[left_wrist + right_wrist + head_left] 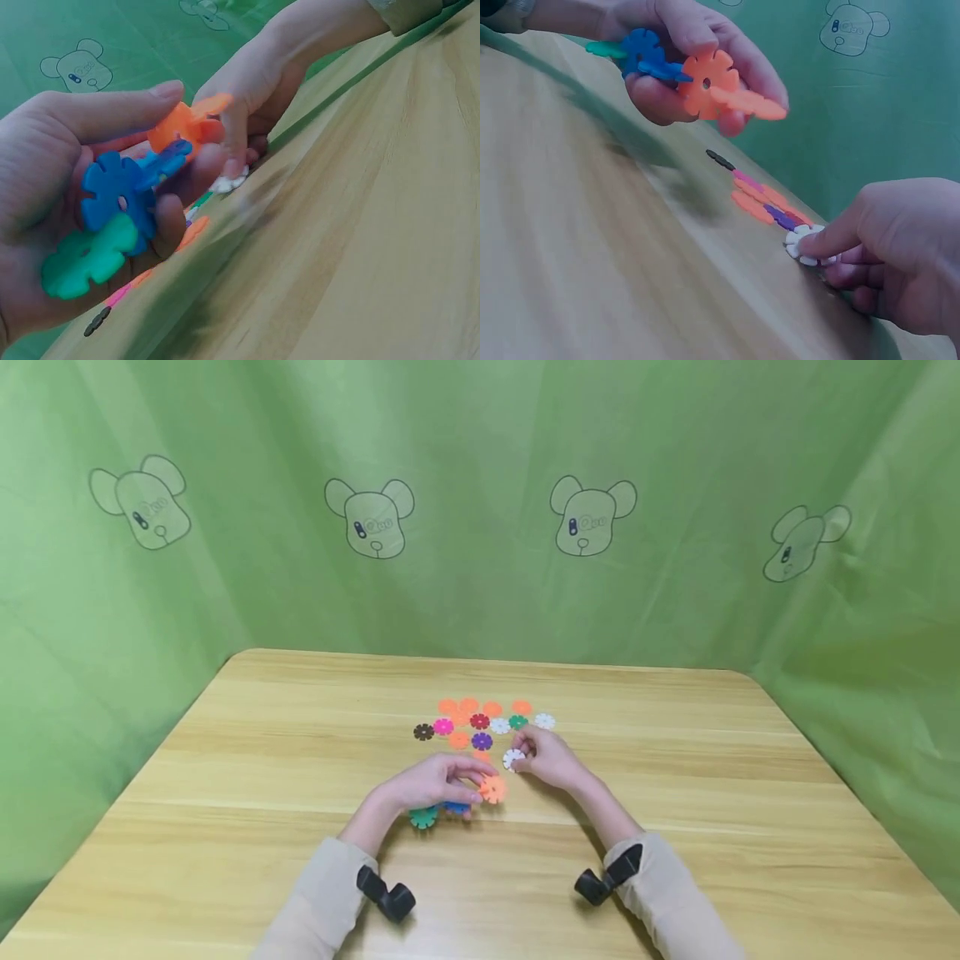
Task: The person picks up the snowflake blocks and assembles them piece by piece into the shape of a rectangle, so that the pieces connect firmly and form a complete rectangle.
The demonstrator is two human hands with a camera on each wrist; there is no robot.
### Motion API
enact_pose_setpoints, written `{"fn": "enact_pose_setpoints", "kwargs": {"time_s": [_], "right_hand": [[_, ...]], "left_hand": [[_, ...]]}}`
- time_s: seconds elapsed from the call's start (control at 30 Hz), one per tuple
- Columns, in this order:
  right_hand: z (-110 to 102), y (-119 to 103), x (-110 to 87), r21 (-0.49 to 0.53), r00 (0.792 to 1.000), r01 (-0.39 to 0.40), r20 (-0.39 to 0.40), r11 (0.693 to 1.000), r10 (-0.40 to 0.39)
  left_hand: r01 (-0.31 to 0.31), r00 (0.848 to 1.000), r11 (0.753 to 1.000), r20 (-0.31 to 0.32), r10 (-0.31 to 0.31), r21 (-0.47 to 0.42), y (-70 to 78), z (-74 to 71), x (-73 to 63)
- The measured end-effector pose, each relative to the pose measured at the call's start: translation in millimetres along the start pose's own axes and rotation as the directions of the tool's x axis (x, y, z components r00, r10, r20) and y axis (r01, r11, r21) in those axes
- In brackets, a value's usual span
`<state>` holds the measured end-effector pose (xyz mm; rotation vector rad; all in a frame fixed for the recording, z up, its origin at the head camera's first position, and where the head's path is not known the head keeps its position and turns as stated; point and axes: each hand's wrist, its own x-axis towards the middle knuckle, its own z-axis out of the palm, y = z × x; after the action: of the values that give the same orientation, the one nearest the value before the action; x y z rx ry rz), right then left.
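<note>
My left hand [438, 782] holds a joined chain of notched plastic discs above the table. In the left wrist view the chain runs from a green disc [88, 256] through blue discs [112, 191] to orange ones [180, 129], with thumb and fingers gripping the orange end. My right hand [551, 758] pinches a white notched disc [513, 760] between thumb and fingers, close to the tabletop. Just beyond it lie loose discs, among them a purple one [482, 742], a dark red one [479, 721] and a green one [518, 722].
The wooden table [675, 877] bears several more flat discs: orange ones [468, 705] at the back, a pink one [443, 727], a brown one [423, 732] and a white one [545, 721]. A green curtain [480, 602] surrounds the table's far side. Each sleeve carries a black wrist camera [393, 897].
</note>
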<state>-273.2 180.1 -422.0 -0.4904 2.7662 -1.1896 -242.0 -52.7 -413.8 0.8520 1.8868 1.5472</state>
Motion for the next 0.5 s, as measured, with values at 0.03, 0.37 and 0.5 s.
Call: {"fn": "enact_pose_setpoints", "kwargs": {"time_s": [0.03, 0.37, 0.5], "right_hand": [[-0.6, 0.2, -2.8, 0.023, 1.0, -0.001, 0.0, 1.0, 0.001], [-2.4, -1.4, -26.2, 0.226, 0.999, -0.033, 0.029, 0.974, 0.028], [-2.3, -6.5, -33.3, 0.283, 0.998, -0.053, 0.038, 0.958, 0.044]], "left_hand": [[0.007, 1.0, 1.0, 0.012, -0.007, 0.003, 0.5, 0.0, -0.2], [0.021, 0.994, 0.993, 0.108, -0.033, 0.112, 2.7, 0.3, -1.4], [0.019, 0.994, 0.993, 0.1, -0.031, 0.12, 1.3, 0.8, -1.3]]}}
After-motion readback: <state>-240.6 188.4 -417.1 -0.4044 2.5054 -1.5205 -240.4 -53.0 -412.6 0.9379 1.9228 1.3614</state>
